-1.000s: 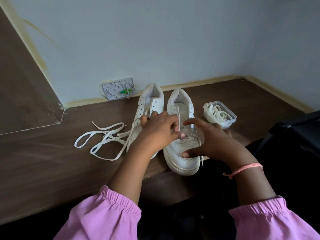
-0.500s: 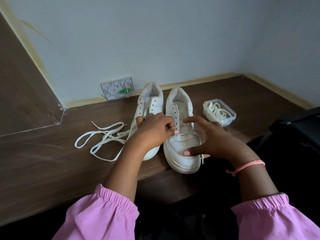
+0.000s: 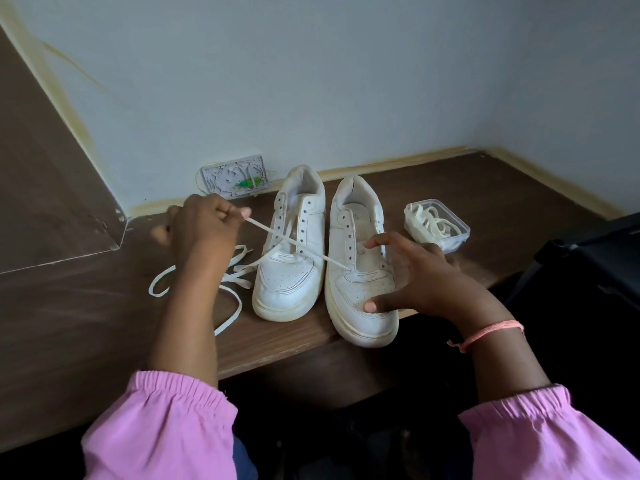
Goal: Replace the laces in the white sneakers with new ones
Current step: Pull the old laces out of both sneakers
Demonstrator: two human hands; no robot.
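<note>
Left hand (image 3: 202, 226): pinching lace (image 3: 298, 245), taut across left sneaker (image 3: 289, 258) to right sneaker (image 3: 360, 265) eyelet. Right hand (image 3: 422, 275): fingers spread, resting on right sneaker. On bench (image 3: 86, 306).

1. White leather sneakers (image 3: 291, 271), perforated dot pattern on toes, cream-yellowed soles.
2. Off-white flat shoelace (image 3: 298, 245); cream laces in clear plastic box (image 3: 437, 225).
3. Dark brown wood-grain counter (image 3: 86, 306).
4. Pink gathered sleeves (image 3: 162, 427); coral-pink thread bracelet (image 3: 491, 332).
5. Pale grey-blue wall (image 3: 346, 81).
</note>
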